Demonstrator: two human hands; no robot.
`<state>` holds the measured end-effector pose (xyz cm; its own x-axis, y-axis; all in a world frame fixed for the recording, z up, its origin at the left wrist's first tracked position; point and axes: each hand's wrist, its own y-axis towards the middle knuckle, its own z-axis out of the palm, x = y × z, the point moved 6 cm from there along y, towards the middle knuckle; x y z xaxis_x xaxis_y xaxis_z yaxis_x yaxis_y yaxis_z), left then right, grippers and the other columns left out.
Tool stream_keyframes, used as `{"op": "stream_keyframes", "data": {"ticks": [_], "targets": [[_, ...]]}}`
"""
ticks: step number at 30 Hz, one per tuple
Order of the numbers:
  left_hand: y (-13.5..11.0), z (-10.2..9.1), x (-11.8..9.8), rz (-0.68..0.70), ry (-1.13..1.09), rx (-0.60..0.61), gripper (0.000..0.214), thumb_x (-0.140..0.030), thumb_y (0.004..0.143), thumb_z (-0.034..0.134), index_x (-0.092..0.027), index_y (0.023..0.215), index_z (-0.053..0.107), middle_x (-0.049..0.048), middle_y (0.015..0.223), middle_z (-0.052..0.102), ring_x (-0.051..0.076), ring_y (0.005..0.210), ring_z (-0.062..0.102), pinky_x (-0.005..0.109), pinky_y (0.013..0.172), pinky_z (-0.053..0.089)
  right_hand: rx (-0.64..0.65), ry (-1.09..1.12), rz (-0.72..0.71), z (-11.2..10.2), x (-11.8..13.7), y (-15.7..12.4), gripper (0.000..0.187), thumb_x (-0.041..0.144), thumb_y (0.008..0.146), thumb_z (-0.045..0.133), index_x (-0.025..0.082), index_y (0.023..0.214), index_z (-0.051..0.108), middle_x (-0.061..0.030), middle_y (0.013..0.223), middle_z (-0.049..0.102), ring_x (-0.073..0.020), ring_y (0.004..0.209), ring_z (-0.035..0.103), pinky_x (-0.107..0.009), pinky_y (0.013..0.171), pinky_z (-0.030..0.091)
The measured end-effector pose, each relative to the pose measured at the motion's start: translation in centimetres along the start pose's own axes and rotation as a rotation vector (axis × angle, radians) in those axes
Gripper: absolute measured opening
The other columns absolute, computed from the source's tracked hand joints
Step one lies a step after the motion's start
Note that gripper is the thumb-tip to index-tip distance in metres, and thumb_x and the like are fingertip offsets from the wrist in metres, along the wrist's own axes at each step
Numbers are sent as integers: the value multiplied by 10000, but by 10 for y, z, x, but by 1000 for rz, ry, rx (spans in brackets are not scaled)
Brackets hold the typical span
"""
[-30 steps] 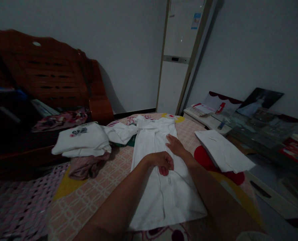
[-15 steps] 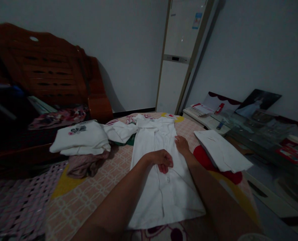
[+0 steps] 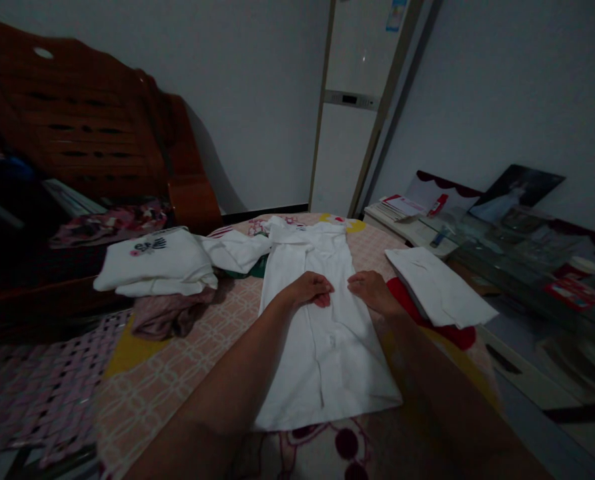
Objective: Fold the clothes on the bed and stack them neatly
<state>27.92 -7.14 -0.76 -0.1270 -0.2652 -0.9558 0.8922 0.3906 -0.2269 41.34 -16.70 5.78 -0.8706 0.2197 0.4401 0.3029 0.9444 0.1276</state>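
Observation:
A long white shirt (image 3: 337,373) lies lengthwise on the table, its sides folded inward and a sleeve laid across near the top. Over its middle, my left hand (image 3: 311,290) is closed, fingers curled inward; whether cloth is in them is hidden. At the shirt's right edge, my right hand (image 3: 372,291) is closed in a pinch on the fabric, its fingertips pointing left toward the other hand. A narrow gap separates the two hands. Small buttons or a closure show faintly down the shirt's front.
Folded white clothing with a printed design (image 3: 157,263) rests on a brownish garment (image 3: 170,315) at left. Another folded white garment (image 3: 440,287) lies at right on the patterned tablecloth (image 3: 177,373). A wooden bench (image 3: 92,127) and a glass-topped cabinet (image 3: 507,250) flank the table.
My left hand has moved farther up the shirt. My right hand has turned inward at the shirt's edge, bringing its fingertips closer to the left. The view has tilted slightly down.

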Motion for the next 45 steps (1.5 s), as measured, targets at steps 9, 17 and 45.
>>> {"op": "stream_keyframes", "data": {"ticks": [9,17,45], "targets": [[-2,1,-1,-3,-21,-26,151,-193,800,749,-72,769,664,79,585,684,131,525,654,241,577,531,479,-286,-416,40,81,-101,385,503,715,810,146,701,666,-64,739,662,-182,717,587,-276,658,377],[-3,2,-2,7,-31,4,215,-249,775,787,-69,748,673,79,578,682,126,510,648,234,563,533,586,-15,-418,42,81,-101,156,21,643,663,139,741,633,-9,723,629,-130,696,554,-242,662,393],[-32,-114,-33,229,-45,-810,93,-108,658,664,-132,748,652,-15,613,634,89,574,596,200,622,514,-6,93,-302,53,56,-61,547,379,928,562,139,1415,503,-201,1501,460,-301,1421,387,-513,1158,325]]}}
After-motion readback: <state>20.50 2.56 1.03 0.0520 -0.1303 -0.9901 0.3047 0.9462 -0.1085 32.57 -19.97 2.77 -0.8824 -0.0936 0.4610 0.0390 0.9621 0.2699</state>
